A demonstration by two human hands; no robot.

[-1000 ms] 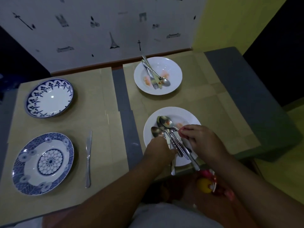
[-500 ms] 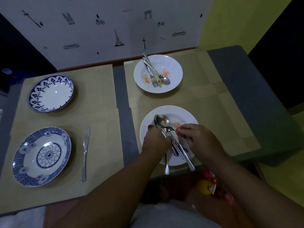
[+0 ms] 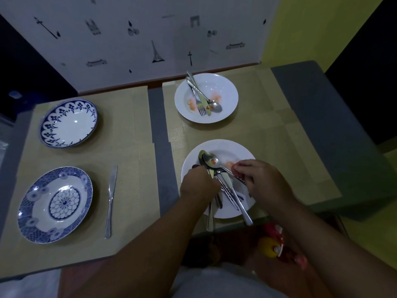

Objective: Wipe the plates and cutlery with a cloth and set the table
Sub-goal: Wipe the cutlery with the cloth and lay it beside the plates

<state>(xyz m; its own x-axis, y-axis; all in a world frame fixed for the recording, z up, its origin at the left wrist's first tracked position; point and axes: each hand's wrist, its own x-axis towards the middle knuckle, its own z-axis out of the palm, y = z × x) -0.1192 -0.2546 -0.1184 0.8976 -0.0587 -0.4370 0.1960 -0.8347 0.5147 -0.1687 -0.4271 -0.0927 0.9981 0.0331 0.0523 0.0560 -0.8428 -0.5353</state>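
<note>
Drawn tighter together than a second ago: cutlery bundle [image 3: 223, 186], the small spoon once loose at its left now tucked in. Probably gathering before wiping, not yet table-setting. Fanned across near white plate [image 3: 242, 150] on the counter [image 3: 159, 125], handles past the front rim. Gripped mid-handle by left hand [image 3: 199, 186], fingers curled round. Top spoon [image 3: 211, 161], orange-smeared, pinched at the neck by right hand [image 3: 265, 181], with something pinkish, perhaps the cloth. Beyond, far white plate [image 3: 227, 87] with more soiled cutlery.

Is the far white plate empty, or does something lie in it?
Not empty: the far white round plate holds a steel fork, knife, spoon and orange smears.
</note>
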